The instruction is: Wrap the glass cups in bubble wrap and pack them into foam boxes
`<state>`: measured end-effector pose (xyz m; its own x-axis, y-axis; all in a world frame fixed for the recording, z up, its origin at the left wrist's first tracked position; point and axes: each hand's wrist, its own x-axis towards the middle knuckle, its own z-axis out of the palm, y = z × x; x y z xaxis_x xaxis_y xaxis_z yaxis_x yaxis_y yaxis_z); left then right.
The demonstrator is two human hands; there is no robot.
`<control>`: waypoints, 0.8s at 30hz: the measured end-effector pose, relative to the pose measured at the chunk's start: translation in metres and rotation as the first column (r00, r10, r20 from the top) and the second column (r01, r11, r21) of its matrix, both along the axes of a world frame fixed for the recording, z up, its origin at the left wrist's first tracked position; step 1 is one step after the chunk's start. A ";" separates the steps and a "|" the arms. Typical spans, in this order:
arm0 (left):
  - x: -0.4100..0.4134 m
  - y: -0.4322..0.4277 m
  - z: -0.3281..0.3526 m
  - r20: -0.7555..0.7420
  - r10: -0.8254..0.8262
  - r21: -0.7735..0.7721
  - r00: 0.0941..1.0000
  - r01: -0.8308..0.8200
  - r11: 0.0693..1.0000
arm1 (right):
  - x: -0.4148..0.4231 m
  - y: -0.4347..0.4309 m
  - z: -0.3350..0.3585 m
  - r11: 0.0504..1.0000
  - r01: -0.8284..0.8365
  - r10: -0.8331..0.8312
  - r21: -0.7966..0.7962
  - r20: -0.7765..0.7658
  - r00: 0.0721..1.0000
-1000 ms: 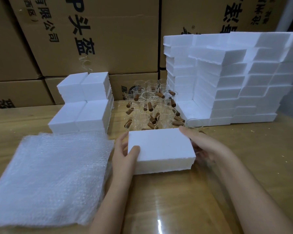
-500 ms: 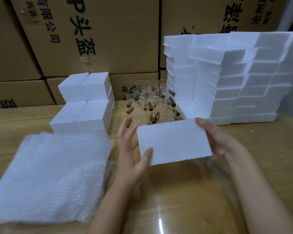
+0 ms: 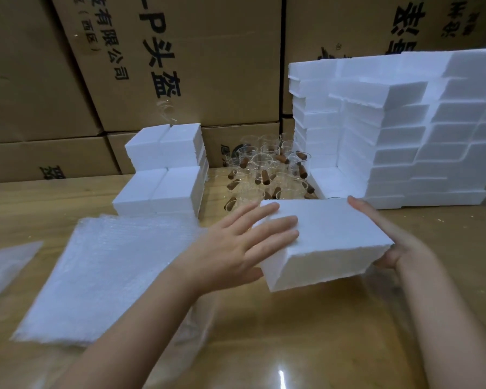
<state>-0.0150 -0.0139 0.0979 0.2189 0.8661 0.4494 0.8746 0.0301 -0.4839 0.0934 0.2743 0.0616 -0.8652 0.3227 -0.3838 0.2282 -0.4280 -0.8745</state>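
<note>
White foam box [image 3: 334, 237], closed, is held over the desk [image 3: 292, 346] at centre, just in front of the glass cups [image 3: 264, 169]. Left grip [image 3: 233, 248] is released: straight fingers lie flat on the top face, thumb at the near lower edge. Right grip [image 3: 399, 248] grasps the box's right end, fingers along the far side, thumb beneath. Bubble wrap sheets [image 3: 104, 276] lie stacked on the desk at left. Cups with brown handles stand clustered between a low foam stack [image 3: 163, 169] and a taller foam stack [image 3: 404, 136]. Cardboard cartons [image 3: 208, 66] stand behind.
</note>
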 end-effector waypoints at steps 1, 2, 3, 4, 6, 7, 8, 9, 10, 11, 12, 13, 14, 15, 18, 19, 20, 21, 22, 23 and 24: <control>-0.002 0.000 0.001 -0.005 -0.028 0.022 1.000 0.028 0.999 | -0.002 -0.001 -0.002 1.000 -0.015 0.015 -0.004 -0.004 1.000; -0.003 -0.002 0.002 -0.007 -0.041 0.033 0.999 0.041 0.999 | -0.004 -0.003 -0.003 0.999 -0.033 0.033 -0.010 -0.012 0.999; -0.005 -0.004 0.002 -0.004 -0.040 0.037 0.999 0.040 0.998 | -0.007 -0.006 -0.004 0.998 -0.055 0.055 -0.021 -0.024 0.998; -0.008 -0.008 0.001 0.008 -0.030 0.050 1.000 0.029 0.998 | -0.009 -0.008 -0.005 0.996 -0.076 0.074 -0.041 -0.044 0.996; -0.015 -0.018 0.002 0.049 0.009 0.118 0.999 -0.014 0.993 | -0.017 -0.013 -0.008 0.992 -0.115 0.110 -0.044 -0.101 0.989; -0.021 -0.025 0.004 0.058 0.044 0.164 0.997 -0.053 0.985 | -0.021 -0.017 -0.011 0.990 -0.143 0.140 -0.017 -0.114 0.983; -0.028 -0.032 0.007 0.058 0.098 0.210 0.993 -0.108 0.972 | -0.025 -0.023 -0.013 0.985 -0.174 0.175 0.019 -0.101 0.979; -0.037 -0.040 0.010 0.055 0.169 0.247 0.984 -0.178 0.953 | -0.029 -0.029 -0.018 0.977 -0.204 0.208 0.055 -0.082 0.975; -0.047 -0.048 0.014 0.053 0.254 0.270 0.966 -0.259 0.927 | -0.031 -0.038 -0.022 0.968 -0.231 0.238 0.096 -0.075 0.968; -0.058 -0.057 0.017 0.051 0.344 0.283 0.938 -0.344 0.895 | -0.034 -0.048 -0.028 0.957 -0.252 0.265 0.146 -0.081 0.961; -0.070 -0.066 0.021 0.045 0.432 0.289 0.901 -0.425 0.858 | -0.038 -0.059 -0.033 0.943 -0.263 0.285 0.204 -0.087 0.955; -0.080 -0.073 0.023 0.037 0.504 0.286 0.863 -0.493 0.822 | -0.039 -0.069 -0.039 0.931 -0.257 0.289 0.260 -0.093 0.953; -0.090 -0.081 0.024 0.029 0.562 0.282 0.827 -0.546 0.789 | -0.040 -0.078 -0.044 0.917 -0.241 0.286 0.317 -0.100 0.953; -0.100 -0.089 0.024 0.024 0.608 0.274 0.793 -0.590 0.759 | -0.041 -0.086 -0.048 0.902 -0.216 0.275 0.373 -0.111 0.955; -0.129 -0.110 0.022 0.044 0.711 0.233 0.702 -0.699 0.676 | -0.043 -0.096 -0.053 0.866 -0.126 0.221 0.483 -0.144 0.965; -0.138 -0.116 0.021 0.057 0.739 0.226 0.671 -0.730 0.645 | -0.043 -0.096 -0.054 0.857 -0.118 0.218 0.502 -0.144 0.965; -0.145 -0.121 0.019 0.070 0.763 0.220 0.642 -0.756 0.616 | -0.042 -0.096 -0.055 0.846 -0.119 0.222 0.519 -0.140 0.965; -0.152 -0.126 0.018 0.083 0.785 0.209 0.614 -0.781 0.589 | -0.043 -0.097 -0.055 0.836 -0.125 0.229 0.534 -0.133 0.964; -0.158 -0.130 0.016 0.096 0.803 0.194 0.589 -0.802 0.565 | -0.043 -0.097 -0.056 0.829 -0.131 0.235 0.544 -0.126 0.964; -0.164 -0.134 0.014 0.105 0.816 0.183 0.569 -0.817 0.546 | -0.044 -0.097 -0.057 0.823 -0.133 0.237 0.552 -0.121 0.964; -0.169 -0.137 0.012 0.111 0.824 0.174 0.555 -0.828 0.534 | -0.044 -0.096 -0.058 0.821 -0.133 0.236 0.556 -0.118 0.965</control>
<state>-0.1844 -0.1509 0.1098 -0.5576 0.5580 0.6146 0.4198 0.8283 -0.3711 0.0493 0.1780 0.0036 -0.9648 0.2606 -0.0345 0.0778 0.1577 -0.9844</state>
